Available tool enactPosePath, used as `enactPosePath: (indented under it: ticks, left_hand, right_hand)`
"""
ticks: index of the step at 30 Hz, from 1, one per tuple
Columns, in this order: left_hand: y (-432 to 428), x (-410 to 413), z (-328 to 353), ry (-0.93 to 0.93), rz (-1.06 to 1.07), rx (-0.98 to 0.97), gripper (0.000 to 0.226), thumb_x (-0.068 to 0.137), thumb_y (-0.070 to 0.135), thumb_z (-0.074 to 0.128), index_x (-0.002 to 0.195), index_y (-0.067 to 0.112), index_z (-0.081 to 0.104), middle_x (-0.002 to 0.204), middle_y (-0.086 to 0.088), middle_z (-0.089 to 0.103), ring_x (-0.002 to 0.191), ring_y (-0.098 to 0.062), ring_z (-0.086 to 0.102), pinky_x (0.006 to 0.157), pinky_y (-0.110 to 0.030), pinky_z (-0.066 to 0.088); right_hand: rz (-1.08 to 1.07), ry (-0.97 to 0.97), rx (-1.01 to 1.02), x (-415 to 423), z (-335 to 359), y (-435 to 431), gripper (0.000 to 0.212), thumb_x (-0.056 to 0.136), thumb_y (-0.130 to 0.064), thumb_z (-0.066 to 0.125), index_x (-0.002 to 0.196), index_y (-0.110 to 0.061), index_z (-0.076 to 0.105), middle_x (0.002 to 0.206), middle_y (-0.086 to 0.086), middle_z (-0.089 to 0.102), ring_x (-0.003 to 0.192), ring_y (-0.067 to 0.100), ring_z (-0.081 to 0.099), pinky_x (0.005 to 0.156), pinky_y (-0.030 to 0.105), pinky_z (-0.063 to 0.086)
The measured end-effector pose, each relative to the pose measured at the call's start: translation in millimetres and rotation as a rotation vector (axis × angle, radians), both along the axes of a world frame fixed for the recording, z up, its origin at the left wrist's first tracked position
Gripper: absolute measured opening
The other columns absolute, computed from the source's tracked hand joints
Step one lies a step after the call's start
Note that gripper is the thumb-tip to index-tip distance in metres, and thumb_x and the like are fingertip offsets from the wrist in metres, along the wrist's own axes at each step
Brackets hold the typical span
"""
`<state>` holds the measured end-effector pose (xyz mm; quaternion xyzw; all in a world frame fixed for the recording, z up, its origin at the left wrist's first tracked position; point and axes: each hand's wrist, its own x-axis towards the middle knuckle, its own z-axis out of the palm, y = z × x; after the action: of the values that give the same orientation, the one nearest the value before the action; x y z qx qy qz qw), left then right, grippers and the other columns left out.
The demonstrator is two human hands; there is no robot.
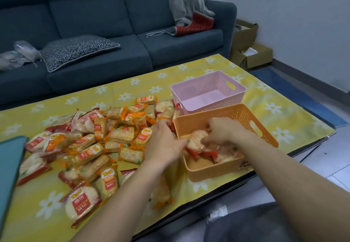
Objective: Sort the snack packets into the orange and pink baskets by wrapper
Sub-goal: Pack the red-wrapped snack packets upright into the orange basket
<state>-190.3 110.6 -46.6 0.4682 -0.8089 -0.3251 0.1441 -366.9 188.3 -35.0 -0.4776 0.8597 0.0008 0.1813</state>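
A heap of snack packets [91, 147] in red and orange wrappers covers the left half of the table. The orange basket [236, 115] stands near the front edge with a few red-wrapped round packets [221, 155] inside. Behind it the pink basket [208, 82] holds nothing. My right hand [223, 131] is inside the orange basket, fingers curled round a red-wrapped round packet [197, 139]. My left hand [162, 143] lies at the basket's left wall over the heap; what its fingers hold is hidden.
A yellow flowered cloth [284, 109] covers the low table. A dark teal object [9, 158] lies at the left edge. A blue sofa [113, 14] with cushions stands behind the table. Cardboard boxes [250, 52] sit on the floor at the right.
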Motion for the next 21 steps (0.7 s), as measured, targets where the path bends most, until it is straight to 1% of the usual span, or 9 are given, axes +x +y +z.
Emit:
enactPosePath:
  ticks: [3, 5, 8, 11, 13, 15, 17, 19, 21]
  left_hand:
    - [1, -1, 7, 0.180, -0.035, -0.209, 0.039, 0.088, 0.034, 0.065, 0.125, 0.029, 0.053, 0.124, 0.005, 0.050, 0.115, -0.018, 0.054, 0.095, -0.039, 0.049]
    - [-1, -6, 11, 0.124, -0.129, -0.338, 0.025, 0.089, 0.025, 0.060, 0.114, 0.029, 0.061, 0.120, 0.007, 0.056, 0.116, -0.020, 0.049, 0.098, -0.036, 0.043]
    - [-4, -17, 12, -0.095, -0.313, -0.421, 0.042, 0.085, 0.020, 0.059, 0.125, 0.033, 0.058, 0.134, 0.007, 0.058, 0.125, -0.025, 0.041, 0.105, -0.038, 0.035]
    - [-5, -26, 11, -0.218, -0.483, -0.263, 0.069, 0.089, 0.015, 0.058, 0.148, 0.041, 0.034, 0.154, 0.011, 0.042, 0.143, -0.029, 0.026, 0.112, -0.051, 0.027]
    - [-11, -30, 12, -0.218, -0.537, -0.189, 0.072, 0.088, 0.016, 0.060, 0.150, 0.041, 0.032, 0.153, 0.010, 0.045, 0.144, -0.032, 0.027, 0.111, -0.055, 0.028]
    - [-22, -31, 15, -0.227, -0.549, -0.295, 0.062, 0.087, 0.019, 0.066, 0.143, 0.037, 0.046, 0.141, 0.006, 0.054, 0.132, -0.032, 0.040, 0.105, -0.049, 0.034]
    - [-35, -29, 17, -0.184, -0.548, -0.392, 0.046, 0.084, 0.017, 0.069, 0.126, 0.036, 0.062, 0.124, 0.005, 0.059, 0.119, -0.028, 0.046, 0.100, -0.045, 0.039]
    - [-42, -23, 19, -0.118, -0.531, -0.368, 0.032, 0.083, 0.015, 0.070, 0.105, 0.039, 0.067, 0.111, 0.008, 0.058, 0.112, -0.024, 0.045, 0.096, -0.041, 0.042]
    - [-42, -20, 23, -0.085, -0.537, -0.369, 0.029, 0.083, 0.015, 0.071, 0.092, 0.040, 0.062, 0.105, 0.012, 0.057, 0.109, -0.021, 0.045, 0.092, -0.037, 0.043]
  right_hand:
    - [0.007, 0.013, -0.089, 1, 9, -2, 0.036, 0.065, -0.047, 0.081, 0.085, -0.022, 0.065, 0.085, -0.003, 0.068, 0.082, 0.022, 0.062, 0.075, 0.038, 0.055]
    - [0.019, -0.035, -0.101, 3, 14, 0, 0.031, 0.066, -0.038, 0.083, 0.083, -0.017, 0.067, 0.081, -0.001, 0.068, 0.078, 0.021, 0.062, 0.071, 0.038, 0.055]
    - [0.034, -0.057, -0.121, 11, 18, 1, 0.022, 0.073, -0.030, 0.078, 0.083, -0.011, 0.072, 0.081, 0.003, 0.071, 0.076, 0.021, 0.063, 0.070, 0.039, 0.055]
    - [-0.004, -0.056, -0.275, 12, 23, 0, 0.017, 0.073, -0.024, 0.071, 0.073, -0.007, 0.071, 0.073, 0.009, 0.070, 0.070, 0.024, 0.064, 0.064, 0.041, 0.054]
    - [-0.037, -0.172, -0.402, 11, 23, 0, 0.018, 0.072, -0.023, 0.072, 0.071, -0.005, 0.070, 0.069, 0.011, 0.070, 0.067, 0.026, 0.065, 0.064, 0.044, 0.055]
    - [-0.068, -0.397, -0.489, 9, 23, 4, 0.022, 0.075, -0.029, 0.076, 0.076, -0.008, 0.073, 0.073, 0.010, 0.072, 0.068, 0.023, 0.067, 0.067, 0.043, 0.056]
    - [-0.141, -0.506, -0.536, 1, 19, 7, 0.035, 0.082, -0.045, 0.069, 0.084, -0.011, 0.074, 0.081, 0.007, 0.074, 0.078, 0.024, 0.069, 0.074, 0.042, 0.056]
    - [-0.165, -0.341, -0.482, -11, 12, 7, 0.033, 0.092, -0.039, 0.055, 0.093, -0.011, 0.072, 0.091, 0.006, 0.073, 0.085, 0.026, 0.067, 0.080, 0.044, 0.055]
    - [-0.084, -0.114, -0.273, -16, 3, 7, 0.024, 0.090, -0.034, 0.056, 0.099, -0.015, 0.068, 0.098, 0.004, 0.071, 0.087, 0.023, 0.065, 0.081, 0.042, 0.056]
